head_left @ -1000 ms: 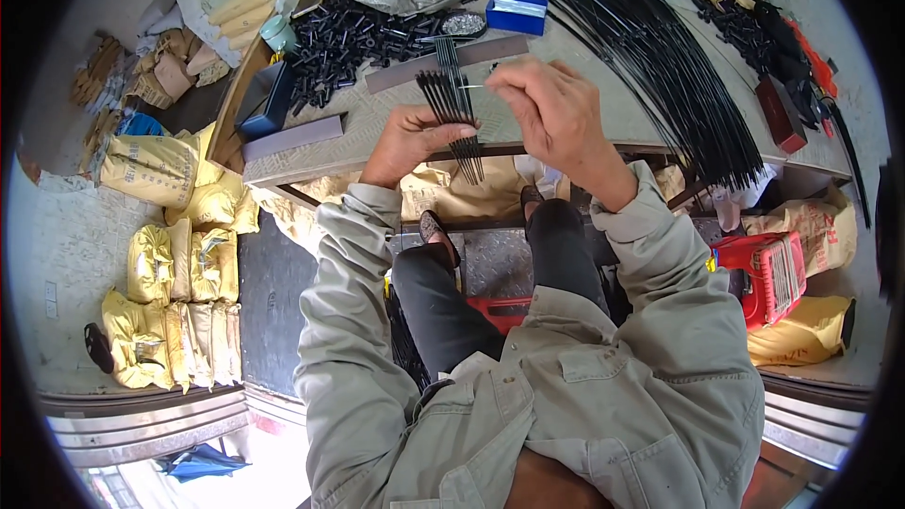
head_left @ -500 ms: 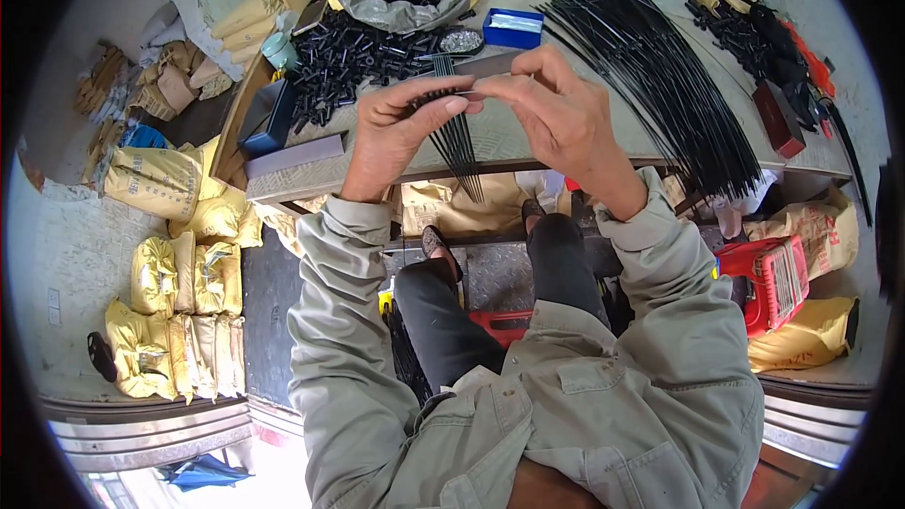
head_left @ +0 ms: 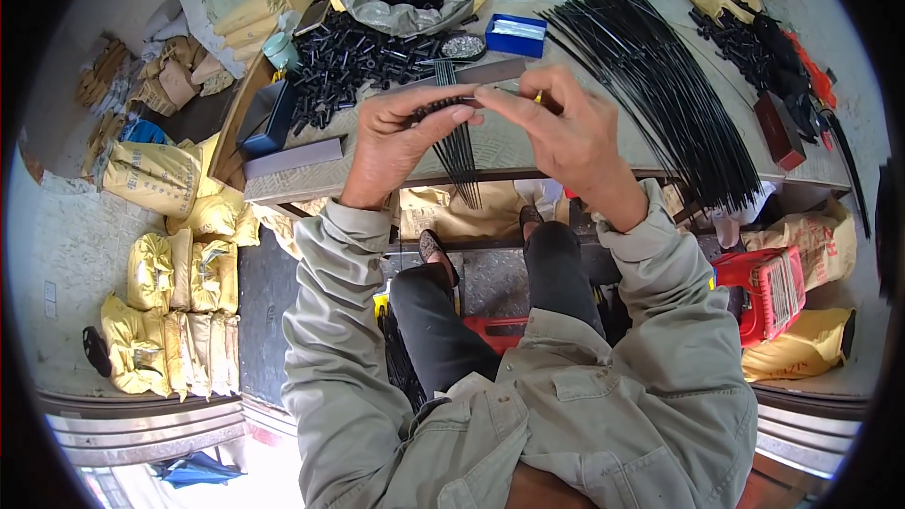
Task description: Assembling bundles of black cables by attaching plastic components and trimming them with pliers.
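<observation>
My left hand (head_left: 394, 137) is closed on a small fan of thin black rods (head_left: 459, 165), pinched between thumb and fingers over the table's front edge. The rods' lower ends hang below the grip and their upper ends stick out above it. A row of small dark pieces shows along the fingers where the rods are held. My right hand (head_left: 577, 137) is closed too, its fingertips meeting the left ones at the rods. Between its fingers shows the yellow bit of a slim tool (head_left: 538, 97); the rest of the tool is mostly hidden.
On the table, a heap of short black tubes (head_left: 344, 66) lies beside a grey sack (head_left: 460, 2). Behind my hands are a small dish of shiny bits (head_left: 463, 45) and a blue box (head_left: 516, 36). A large spread of black rods (head_left: 650, 85) covers the right side.
My right hand has turned slightly, and the yellow bit now shows between its fingers. The left hand keeps its grip on the rods, almost unmoved.
</observation>
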